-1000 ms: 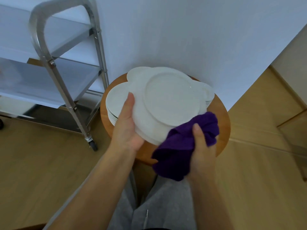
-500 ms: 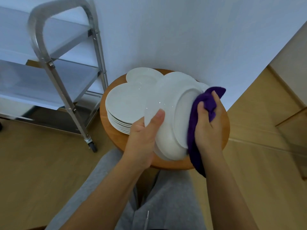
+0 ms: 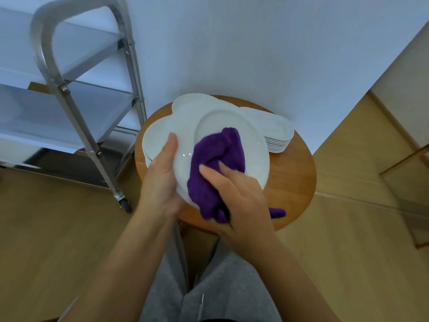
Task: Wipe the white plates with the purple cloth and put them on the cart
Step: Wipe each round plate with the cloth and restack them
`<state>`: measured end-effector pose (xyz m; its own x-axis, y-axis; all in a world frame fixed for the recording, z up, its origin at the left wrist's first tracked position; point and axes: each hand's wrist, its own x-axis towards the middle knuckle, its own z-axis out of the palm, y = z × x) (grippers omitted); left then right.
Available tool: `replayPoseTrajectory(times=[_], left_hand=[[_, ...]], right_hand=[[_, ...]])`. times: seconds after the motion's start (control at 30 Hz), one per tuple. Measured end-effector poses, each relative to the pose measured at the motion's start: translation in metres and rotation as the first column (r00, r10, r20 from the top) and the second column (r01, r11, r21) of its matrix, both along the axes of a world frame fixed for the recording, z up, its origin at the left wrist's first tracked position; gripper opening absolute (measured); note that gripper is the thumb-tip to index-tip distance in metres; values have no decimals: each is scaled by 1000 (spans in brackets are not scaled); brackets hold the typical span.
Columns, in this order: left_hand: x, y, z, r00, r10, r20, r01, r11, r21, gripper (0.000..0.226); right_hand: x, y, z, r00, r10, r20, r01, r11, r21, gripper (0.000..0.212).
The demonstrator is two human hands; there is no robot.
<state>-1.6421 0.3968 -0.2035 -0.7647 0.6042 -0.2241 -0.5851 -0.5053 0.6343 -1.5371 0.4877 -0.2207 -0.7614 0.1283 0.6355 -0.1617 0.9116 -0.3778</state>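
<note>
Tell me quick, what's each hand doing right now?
Left hand: grips the rim of the plate, thumb on top.
Right hand: holds the purple cloth and presses it on that plate.

A round wooden stool top [image 3: 292, 182] stands against a pale wall on a wood floor [image 3: 58, 228]. Directly on it sit stacks of white plates: one stack [image 3: 278, 138] at the back right, its edges showing in layers, another [image 3: 153, 140] at the left, and a plate edge [image 3: 183, 101] visible at the back.
</note>
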Motion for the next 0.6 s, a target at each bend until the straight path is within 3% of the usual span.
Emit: replayPoseTrajectory(times=[0.07,0.13,0.3,0.4,0.5,0.6], left_hand=[[-8,-6,-1,996,-51,-70,56,996,73,85],[-12,-11,0,986,-85,-142,98,991,93,84],[-14,-16,5,969,-81,-234,64,995,-78,87],[-9,-17,4,960,-134,-246,101,984,-144,78],[-7,-16,4,963,-169,-211,157,985,-76,94],[-9,-16,6,969,-134,-207,135,991,-12,93]], right_hand=[[11,8,-8,999,-10,-50,12,998,55,43],[19,23,-13,997,-63,-52,65,997,40,43],[17,49,1,961,-268,-68,256,955,-150,51],[6,53,20,985,-162,-54,157,983,-96,51],[-3,56,18,991,-130,43,134,987,-94,55],[3,54,3,989,-143,29,146,976,-161,54]])
